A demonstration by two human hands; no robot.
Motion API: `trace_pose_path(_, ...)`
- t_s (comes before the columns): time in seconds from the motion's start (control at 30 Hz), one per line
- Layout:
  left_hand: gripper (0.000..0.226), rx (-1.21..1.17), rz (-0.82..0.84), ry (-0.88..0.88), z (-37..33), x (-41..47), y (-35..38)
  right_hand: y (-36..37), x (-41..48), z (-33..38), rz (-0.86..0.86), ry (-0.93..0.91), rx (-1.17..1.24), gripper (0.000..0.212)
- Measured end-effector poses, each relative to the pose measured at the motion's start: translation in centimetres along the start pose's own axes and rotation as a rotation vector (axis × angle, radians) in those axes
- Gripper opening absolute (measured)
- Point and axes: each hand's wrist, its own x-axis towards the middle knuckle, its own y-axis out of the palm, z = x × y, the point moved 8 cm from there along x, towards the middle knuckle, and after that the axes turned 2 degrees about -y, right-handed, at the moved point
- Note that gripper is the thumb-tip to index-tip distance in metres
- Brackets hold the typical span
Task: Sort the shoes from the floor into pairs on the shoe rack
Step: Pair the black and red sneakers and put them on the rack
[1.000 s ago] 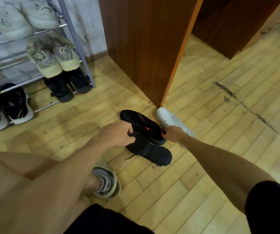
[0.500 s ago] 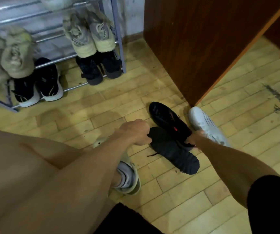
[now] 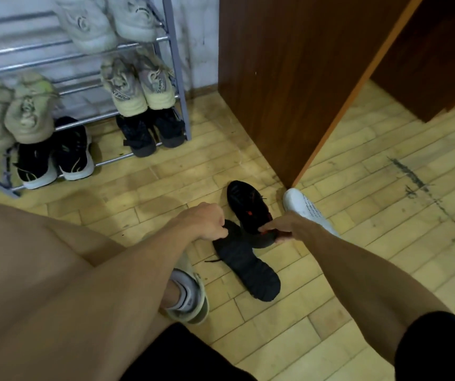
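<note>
Two black shoes lie on the wooden floor in front of me. The near black shoe (image 3: 248, 265) points toward me, and my left hand (image 3: 207, 222) is closed on its heel. The far black shoe (image 3: 245, 204), with a red mark, points away, and my right hand (image 3: 278, 229) pinches its heel opening. A white shoe (image 3: 307, 210) lies just right of them, partly hidden by my right forearm. The metal shoe rack (image 3: 178, 86) stands at the upper left with several pairs on its shelves.
A brown wooden cabinet (image 3: 289, 78) stands right behind the floor shoes, its corner close to the white shoe. My left foot in a grey sandal (image 3: 190, 292) rests by the near black shoe. Open floor stretches to the right.
The view has swung slightly, showing more of the rack. My right hand has closed tighter on the far black shoe's heel. Both black shoes still lie on the floor.
</note>
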Motion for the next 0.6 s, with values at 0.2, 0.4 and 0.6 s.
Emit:
trace_pose_path(0.2,0.048,-0.315,-0.229,-0.197,3.1,-1.6,-3.0,1.8,-4.6,5.3,0.15,-0.168,0.133,0.045)
trace_pose_path(0.4,0.051,-0.917,-0.248,-0.258,5.6,-5.2,-6.9,4.9,-10.3,14.6,0.277,-0.481,0.045,0.025)
trace_pose_path(0.6,0.026,-1.11,-0.527,-0.147,9.3,-10.7,-14.6,6.4,-16.6,23.4,0.273,-0.731,0.015,0.021)
